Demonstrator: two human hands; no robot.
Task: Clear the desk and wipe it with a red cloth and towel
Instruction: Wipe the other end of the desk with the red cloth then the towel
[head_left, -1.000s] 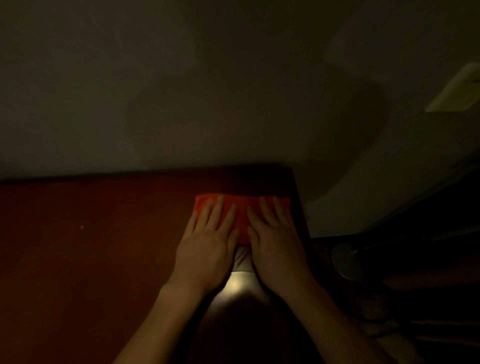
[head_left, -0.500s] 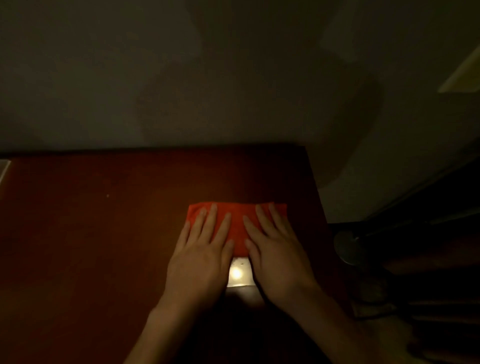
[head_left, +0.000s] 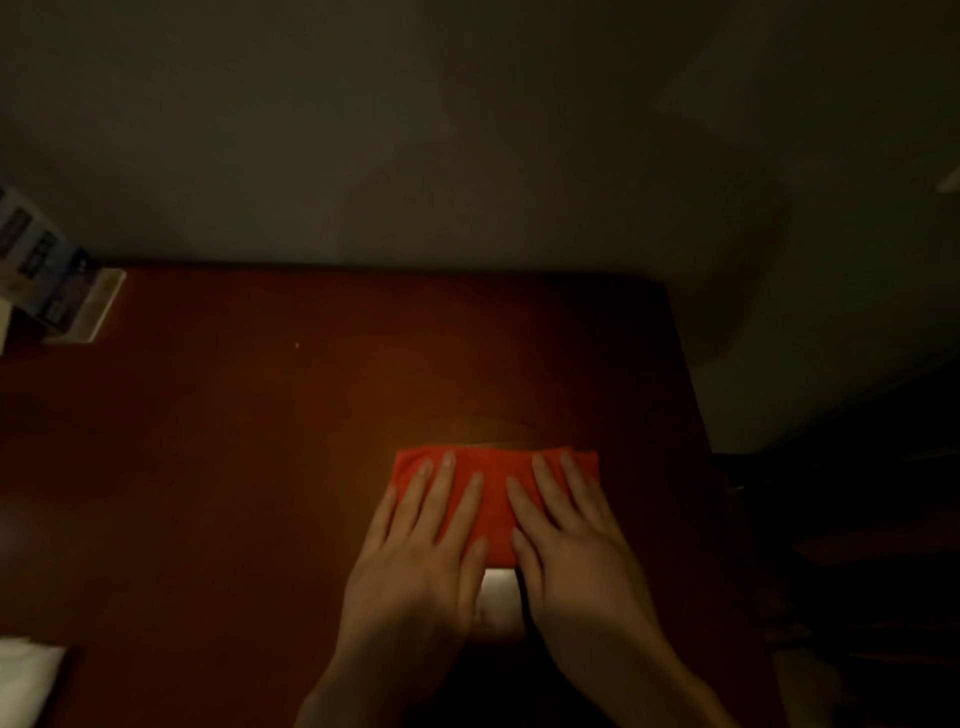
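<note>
A folded red cloth (head_left: 496, 499) lies flat on the dark reddish-brown desk (head_left: 234, 467), toward its right side. My left hand (head_left: 421, 566) presses on the cloth's left half with straight, spread fingers. My right hand (head_left: 571, 551) presses on its right half the same way. Both palms cover the cloth's near part. A bright glare patch (head_left: 500, 597) shines on the desk between my wrists. A white towel (head_left: 26, 680) shows at the bottom left edge.
A stand with printed cards (head_left: 47, 280) sits at the desk's far left corner against the wall. The desk's right edge (head_left: 691, 395) drops to dark floor with dim objects. The room is dimly lit.
Both hands have slid the red cloth toward me, away from the wall. More of the desk's far part and left side has come into view.
</note>
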